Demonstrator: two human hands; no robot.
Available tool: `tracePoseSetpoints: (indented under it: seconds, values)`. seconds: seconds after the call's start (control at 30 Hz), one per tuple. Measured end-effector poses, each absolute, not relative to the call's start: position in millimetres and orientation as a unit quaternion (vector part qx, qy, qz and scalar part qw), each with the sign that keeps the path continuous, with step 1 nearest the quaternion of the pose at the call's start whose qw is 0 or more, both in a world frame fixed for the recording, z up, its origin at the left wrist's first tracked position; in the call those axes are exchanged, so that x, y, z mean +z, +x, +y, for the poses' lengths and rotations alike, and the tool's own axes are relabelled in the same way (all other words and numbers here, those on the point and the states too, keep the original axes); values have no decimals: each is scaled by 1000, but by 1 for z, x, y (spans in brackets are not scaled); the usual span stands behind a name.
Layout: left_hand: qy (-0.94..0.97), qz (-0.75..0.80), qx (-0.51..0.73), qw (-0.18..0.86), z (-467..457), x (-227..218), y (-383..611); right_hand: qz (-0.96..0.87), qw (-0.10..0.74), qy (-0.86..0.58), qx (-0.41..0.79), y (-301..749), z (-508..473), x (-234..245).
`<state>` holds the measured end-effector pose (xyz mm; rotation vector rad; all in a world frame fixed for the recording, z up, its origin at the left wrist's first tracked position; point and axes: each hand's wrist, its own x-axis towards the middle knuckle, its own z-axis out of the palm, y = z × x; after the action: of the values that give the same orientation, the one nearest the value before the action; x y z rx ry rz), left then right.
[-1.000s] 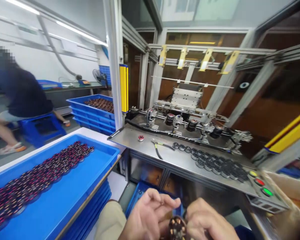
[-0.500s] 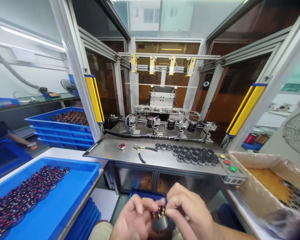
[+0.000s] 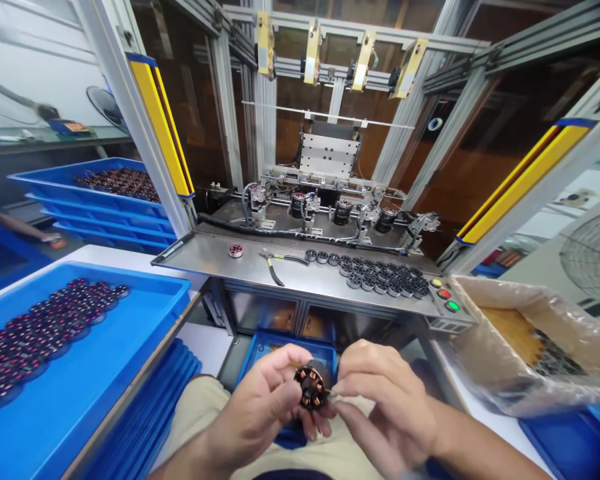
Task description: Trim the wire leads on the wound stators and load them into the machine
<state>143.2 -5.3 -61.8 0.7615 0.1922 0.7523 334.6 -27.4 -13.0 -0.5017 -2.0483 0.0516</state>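
No words, brands or numbers can be read in this view. The yellow plates (image 3: 266, 45) hanging from the machine's upper rail are showing only marks too small to make out, and the round black-and-white sticker (image 3: 435, 123) on the dark panel is showing no legible characters.
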Motion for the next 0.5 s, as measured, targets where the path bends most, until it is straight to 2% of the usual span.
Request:
tracePoseSetpoints:
  seconds: [0.2, 0.4, 0.5]
  values:
    - [371, 98, 358, 851, -6, -68, 144, -827, 501, -246, 74, 340, -26, -10]
    - [380, 102, 372, 841, -11, -71, 142, -842, 479, -246, 22, 339, -28, -13]
    - [363, 91, 426, 824, -12, -65, 137, -838, 472, -272, 24, 334, -30, -10]
